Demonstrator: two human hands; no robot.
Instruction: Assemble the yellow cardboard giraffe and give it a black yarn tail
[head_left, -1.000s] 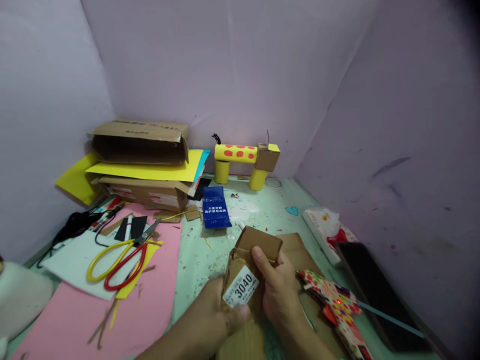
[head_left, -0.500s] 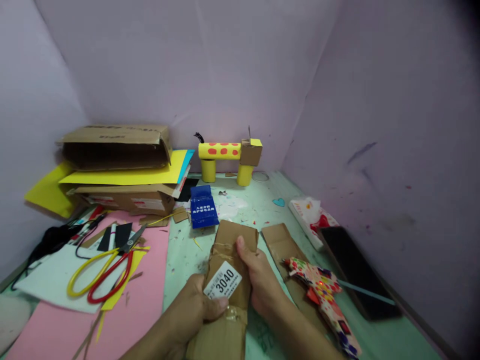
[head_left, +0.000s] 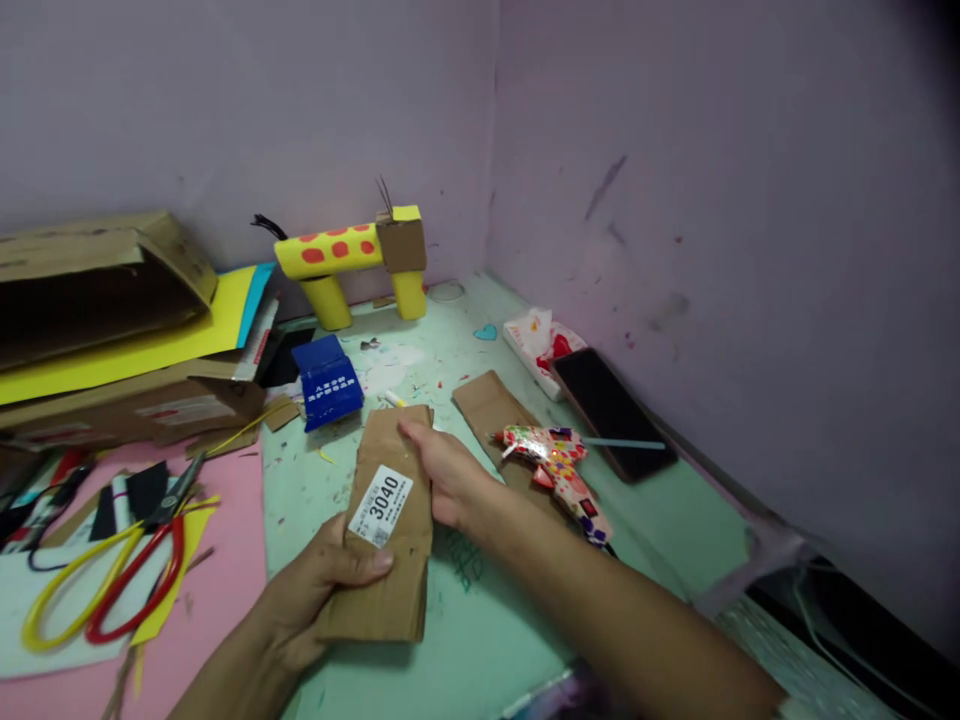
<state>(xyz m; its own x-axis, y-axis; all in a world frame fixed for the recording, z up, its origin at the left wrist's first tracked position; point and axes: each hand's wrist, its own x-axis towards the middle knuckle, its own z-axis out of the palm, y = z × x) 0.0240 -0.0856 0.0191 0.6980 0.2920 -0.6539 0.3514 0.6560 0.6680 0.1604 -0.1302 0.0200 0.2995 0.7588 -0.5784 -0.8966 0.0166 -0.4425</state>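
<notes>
A folded piece of cardboard [head_left: 405,585] with a white label reading 3040 is held over the green tabletop by both hands. My left hand [head_left: 330,575] grips its lower left side, thumb lying on top below the label. At the upper right edge, my right hand [head_left: 446,475] pinches it with the thumb near the top corner; the fingers behind are hidden. To the right, a flower-patterned hot glue gun [head_left: 551,460] with a pale glue stick rests on a flat cardboard strip [head_left: 491,400].
Behind stands a yellow spotted cardboard animal [head_left: 337,250]. A blue box piece [head_left: 328,385] lies in front of it. Scissors [head_left: 142,560] and paper scraps cover the pink sheet [head_left: 225,620] at left, near stacked boxes [head_left: 180,400]. A phone [head_left: 607,410] lies at right beside a tissue pack [head_left: 525,345].
The view has turned to the right, so things appear further left. The cardboard now shows more of its lower end, and both hands still hold it.
</notes>
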